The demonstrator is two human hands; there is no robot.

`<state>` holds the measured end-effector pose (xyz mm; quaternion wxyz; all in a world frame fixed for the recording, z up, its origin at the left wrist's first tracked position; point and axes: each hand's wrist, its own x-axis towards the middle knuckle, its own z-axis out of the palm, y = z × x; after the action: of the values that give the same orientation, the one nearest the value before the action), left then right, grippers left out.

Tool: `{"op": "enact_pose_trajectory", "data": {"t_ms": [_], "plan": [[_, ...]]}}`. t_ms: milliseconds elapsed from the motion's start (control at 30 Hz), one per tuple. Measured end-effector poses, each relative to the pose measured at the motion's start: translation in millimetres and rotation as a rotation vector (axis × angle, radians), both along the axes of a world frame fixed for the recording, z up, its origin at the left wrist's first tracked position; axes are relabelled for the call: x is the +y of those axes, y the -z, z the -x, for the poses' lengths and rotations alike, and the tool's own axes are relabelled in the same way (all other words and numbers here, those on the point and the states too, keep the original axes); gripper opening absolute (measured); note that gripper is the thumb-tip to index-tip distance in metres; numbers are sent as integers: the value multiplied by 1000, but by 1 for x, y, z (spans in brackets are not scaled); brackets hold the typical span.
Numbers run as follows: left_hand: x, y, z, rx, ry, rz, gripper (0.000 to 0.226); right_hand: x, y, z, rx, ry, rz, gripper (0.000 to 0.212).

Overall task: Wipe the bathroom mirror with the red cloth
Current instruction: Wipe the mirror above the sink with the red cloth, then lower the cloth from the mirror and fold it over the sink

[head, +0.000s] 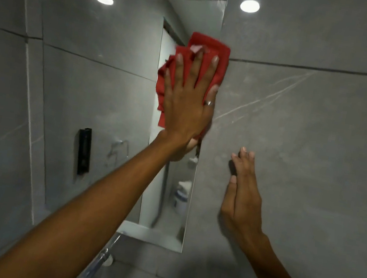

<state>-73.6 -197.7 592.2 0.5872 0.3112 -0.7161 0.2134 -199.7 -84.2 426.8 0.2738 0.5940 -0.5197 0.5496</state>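
The rectangular bathroom mirror [96, 77] is set into a grey tiled wall. My left hand [187, 101] reaches up from the lower left and presses the crumpled red cloth [218, 50] flat against the glass at the mirror's upper right edge. The fingers are spread over the cloth, which sticks out above and to the left of the hand. My right hand [242, 196] holds nothing and rests flat against the grey wall [320, 148] just right of the mirror, lower than the left hand.
The mirror reflects a black wall fixture [84, 150], a towel ring and a white bottle [181, 196]. A round ceiling light [249, 6] glows above. A chrome tap [98, 260] rises below the mirror's lower edge. The wall tiles continue far to the right.
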Motion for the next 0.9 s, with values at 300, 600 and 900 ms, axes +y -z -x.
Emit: {"op": "enact_pose_trajectory", "data": {"t_ms": [300,600,900], "plan": [[24,252,-14,-249,60,-166,90,32,72,-32,-409,-61,-111,46],[114,372,-60,-429,444,-903,65,66,194,-89,-1476,-478,-777,30],[171,409,-64,-222,693,-1254,101,92,224,-80,-1684,-537,-681,40]]}}
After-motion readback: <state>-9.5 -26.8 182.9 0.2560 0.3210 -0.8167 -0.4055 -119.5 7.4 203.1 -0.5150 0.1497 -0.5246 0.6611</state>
